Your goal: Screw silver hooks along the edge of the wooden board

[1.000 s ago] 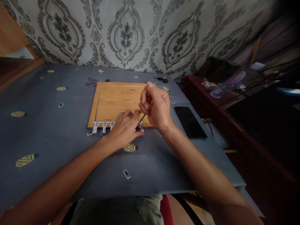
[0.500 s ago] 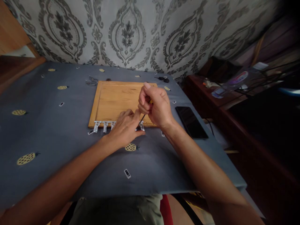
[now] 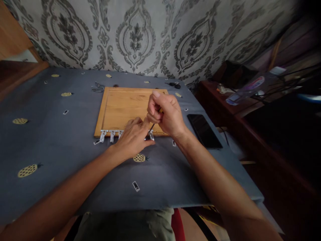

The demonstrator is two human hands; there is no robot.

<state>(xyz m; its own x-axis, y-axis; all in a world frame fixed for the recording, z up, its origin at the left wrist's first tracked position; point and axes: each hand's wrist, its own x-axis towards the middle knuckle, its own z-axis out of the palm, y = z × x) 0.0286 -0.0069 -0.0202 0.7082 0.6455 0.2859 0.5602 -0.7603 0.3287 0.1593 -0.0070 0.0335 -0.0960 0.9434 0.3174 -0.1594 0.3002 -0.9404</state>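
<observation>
A wooden panel [image 3: 125, 104] with a raised frame lies flat on the table. Several metal hinges [image 3: 102, 136] line its near edge, and my left hand hides some of them. My right hand [image 3: 167, 112] is closed around the handle of a screwdriver [image 3: 152, 127]; a bit of yellow shows between the fingers. The shaft slants down to the rightmost visible hinge [image 3: 151, 136]. My left hand [image 3: 132, 137] rests over the near edge with its fingers stretched out, the thumb beside that hinge and the fingertips close to the shaft.
Right of the panel lies a black phone [image 3: 204, 131]. Black-handled scissors [image 3: 175, 85] and a metal tool [image 3: 98, 87] lie beyond the panel on the blue tablecloth [image 3: 62, 140]. A plastic bottle [image 3: 255, 85] is at the right, over a dark red surface.
My right hand has shifted very slightly downward with the screwdriver. The left hand, hinges and panel stay essentially where they were.
</observation>
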